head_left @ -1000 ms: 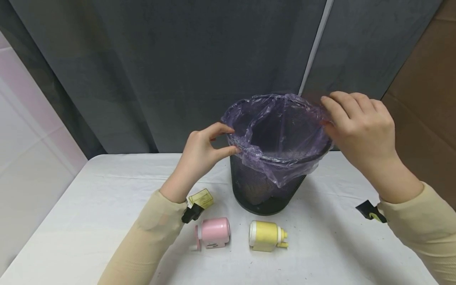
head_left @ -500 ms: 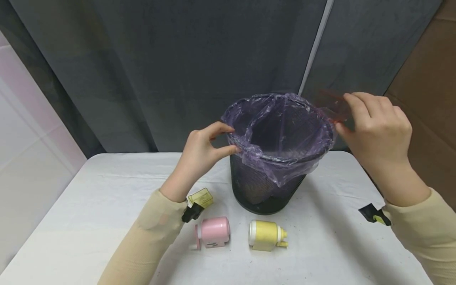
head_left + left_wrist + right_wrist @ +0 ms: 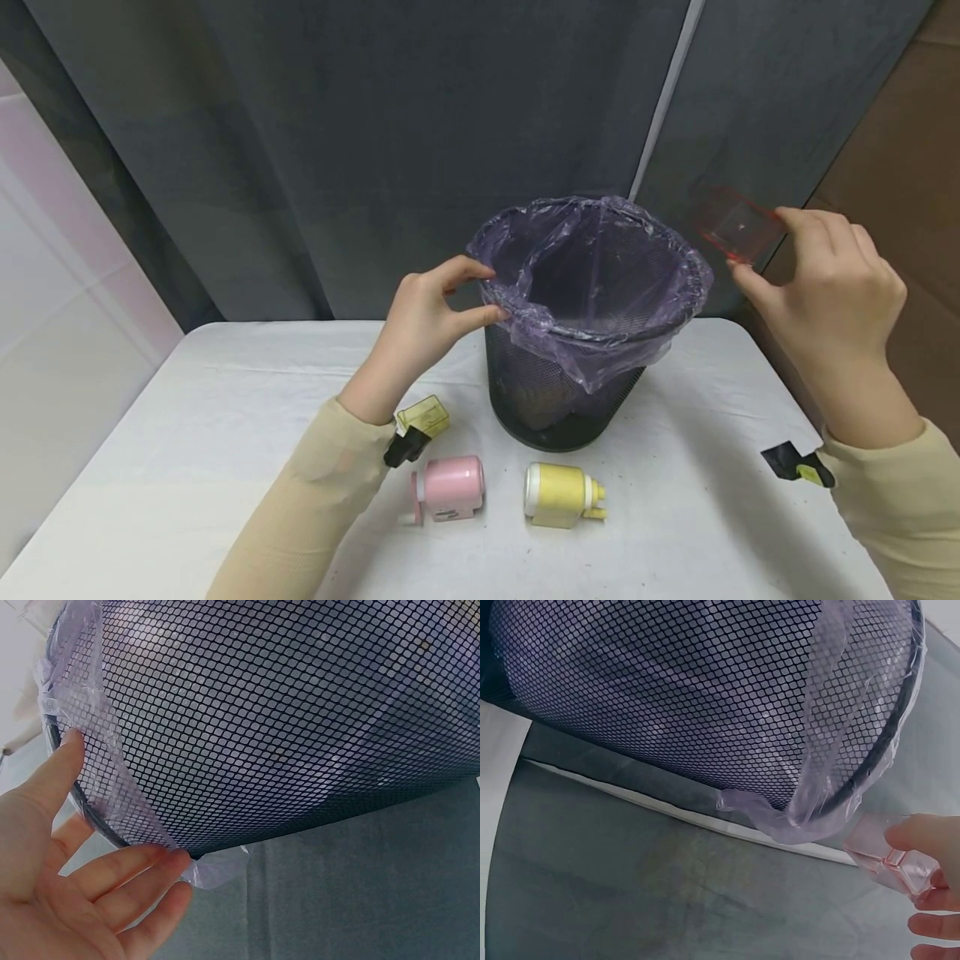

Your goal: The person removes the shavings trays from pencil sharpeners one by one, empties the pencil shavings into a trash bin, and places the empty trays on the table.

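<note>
A black mesh wastebasket [image 3: 543, 400] stands on the table, lined with a thin purple plastic bag [image 3: 585, 358] folded over its rim. My left hand [image 3: 435, 317] grips the basket's rim and bag at the left, thumb and fingers on either side, as the left wrist view [image 3: 112, 892] confirms. To the right of the rim, my right hand [image 3: 840, 292] pinches a clear reddish plastic box, a pencil sharpener's shavings drawer [image 3: 738, 227], between thumb and fingers. In the right wrist view the drawer [image 3: 889, 855] is just beyond the bag's edge. The drawer looks see-through, with no shavings visible.
In front of the basket lie a pink crank pencil sharpener [image 3: 453, 487] and a yellow one [image 3: 558, 496]. A clear yellow drawer [image 3: 423, 417] sits by my left wrist. Dark grey cloth [image 3: 412, 125] hangs behind the white-covered table [image 3: 247, 417]; brown board [image 3: 900, 183] stands at the right.
My right hand has moved right, away from over the basket's rim, carrying the reddish drawer, which now shows more fully. The left hand has stayed on the rim.
</note>
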A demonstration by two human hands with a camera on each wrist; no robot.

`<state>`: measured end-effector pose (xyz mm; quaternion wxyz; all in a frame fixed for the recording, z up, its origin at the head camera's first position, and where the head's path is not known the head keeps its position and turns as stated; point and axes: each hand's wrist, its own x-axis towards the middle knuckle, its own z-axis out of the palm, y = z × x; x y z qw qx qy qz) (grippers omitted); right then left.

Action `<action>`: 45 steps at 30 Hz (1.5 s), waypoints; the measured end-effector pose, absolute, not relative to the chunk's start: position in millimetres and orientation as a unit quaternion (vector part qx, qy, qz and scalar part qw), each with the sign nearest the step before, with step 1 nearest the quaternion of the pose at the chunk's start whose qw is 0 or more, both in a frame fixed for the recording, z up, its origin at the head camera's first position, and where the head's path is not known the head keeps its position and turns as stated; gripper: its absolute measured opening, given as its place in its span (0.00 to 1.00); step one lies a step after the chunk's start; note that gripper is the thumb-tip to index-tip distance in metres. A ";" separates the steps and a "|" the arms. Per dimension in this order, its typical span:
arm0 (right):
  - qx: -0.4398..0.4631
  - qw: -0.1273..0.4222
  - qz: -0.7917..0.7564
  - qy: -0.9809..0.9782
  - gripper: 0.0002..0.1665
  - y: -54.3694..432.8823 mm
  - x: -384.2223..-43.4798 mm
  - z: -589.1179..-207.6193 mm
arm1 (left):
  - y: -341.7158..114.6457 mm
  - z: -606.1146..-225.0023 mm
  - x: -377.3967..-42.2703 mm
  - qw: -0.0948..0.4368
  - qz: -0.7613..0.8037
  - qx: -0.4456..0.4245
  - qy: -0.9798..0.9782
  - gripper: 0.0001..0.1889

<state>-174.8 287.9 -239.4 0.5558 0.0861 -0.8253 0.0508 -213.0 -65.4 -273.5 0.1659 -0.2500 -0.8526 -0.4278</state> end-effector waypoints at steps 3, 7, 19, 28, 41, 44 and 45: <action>0.072 0.554 0.068 -0.826 0.27 289.3 -172.3 -243.6 | -65.5 -274.2 -213.5 0.167 -0.426 -0.250 -0.853 0.21; 0.049 0.553 0.091 -0.827 0.28 291.0 -169.8 -249.1 | -65.3 -274.8 -213.8 0.165 -0.425 -0.248 -0.854 0.21; -0.041 0.526 0.143 -0.837 0.27 298.5 -163.6 -262.5 | -65.3 -274.4 -212.8 0.167 -0.427 -0.249 -0.853 0.21; -0.062 0.509 0.164 -0.843 0.28 303.2 -160.1 -276.5 | -65.2 -274.4 -212.3 0.168 -0.429 -0.249 -0.852 0.21; -0.083 0.483 0.186 -0.852 0.29 307.0 -157.7 -297.8 | -65.4 -274.5 -212.6 0.167 -0.433 -0.247 -0.851 0.21; -0.086 0.475 0.187 -0.856 0.30 307.5 -157.0 -302.9 | -65.5 -275.1 -212.5 0.166 -0.434 -0.247 -0.850 0.21; -0.087 0.473 0.188 -0.856 0.30 307.6 -156.8 -304.4 | -65.5 -275.2 -212.5 0.166 -0.435 -0.247 -0.850 0.21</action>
